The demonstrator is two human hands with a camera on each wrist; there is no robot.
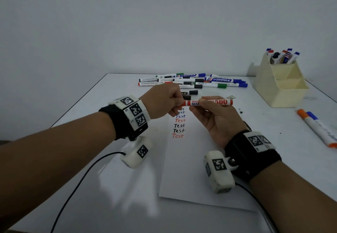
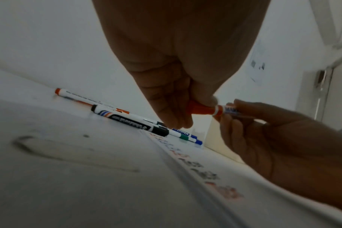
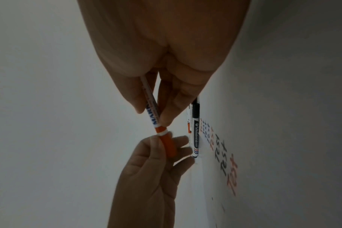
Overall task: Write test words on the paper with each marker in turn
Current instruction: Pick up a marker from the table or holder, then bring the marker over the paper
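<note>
While both hands hang above the top of the paper (image 1: pixel 184 168), a red marker (image 1: pixel 221 102) lies level between them, clear of the sheet. Left hand (image 1: pixel 161 103): fingers curled, thumb and fingertips pinching the marker's orange-red cap (image 2: pixel 200 108); cap seated on the barrel, a white ring showing at the joint. Right hand (image 1: pixel 216 119): palm up, thumb and forefinger pinching the white barrel near the cap end, other fingers loosely curled beneath. Barrel reads "500" in red, with blue lettering partly hidden by the fingers.

Paper lies lengthwise on the white table (image 1: pixel 91 187). A column of the word "Test" (image 1: pixel 179 125) runs down it in blue, red and black; upper entries hidden behind the hands.

Beyond the paper, a loose pile of markers (image 1: pixel 193 81) with black, blue, green and red caps. One black-capped marker (image 3: pixel 195 123) lies at the paper's far edge, just under the hands. Far right corner: a cream desk organiser (image 1: pixel 280 84), more markers (image 1: pixel 281 56) upright in its rear compartment. Right edge of the table: two markers (image 1: pixel 317 127) side by side, one orange-capped, one blue-capped. Black cables trail from both wrist units across the table.
</note>
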